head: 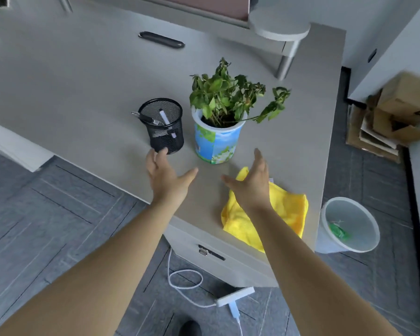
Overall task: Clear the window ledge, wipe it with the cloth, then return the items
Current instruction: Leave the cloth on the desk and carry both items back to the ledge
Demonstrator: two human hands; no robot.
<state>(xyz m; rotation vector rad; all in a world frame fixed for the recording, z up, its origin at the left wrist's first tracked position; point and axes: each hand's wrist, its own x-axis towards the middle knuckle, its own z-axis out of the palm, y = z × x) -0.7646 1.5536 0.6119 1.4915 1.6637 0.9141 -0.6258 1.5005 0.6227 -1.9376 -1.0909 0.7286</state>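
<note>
A potted green plant (216, 139) in a blue and white pot stands on the grey desk top (83, 93). Left of it is a black mesh pen holder (164, 127) with a couple of pens inside. A yellow cloth (284, 214) lies crumpled near the desk's front right corner. My left hand (165, 175) hovers open just in front of the pen holder, fingertips close to its base. My right hand (252, 183) is open above the cloth's left edge, in front of the pot. Neither hand holds anything.
A black oblong case (161, 40) lies further back on the desk. A round grey stand (279, 27) rises at the back right. A white waste bin (349, 226) stands on the floor to the right, cardboard boxes (393, 117) beyond it. A power strip (235, 297) with cable lies below.
</note>
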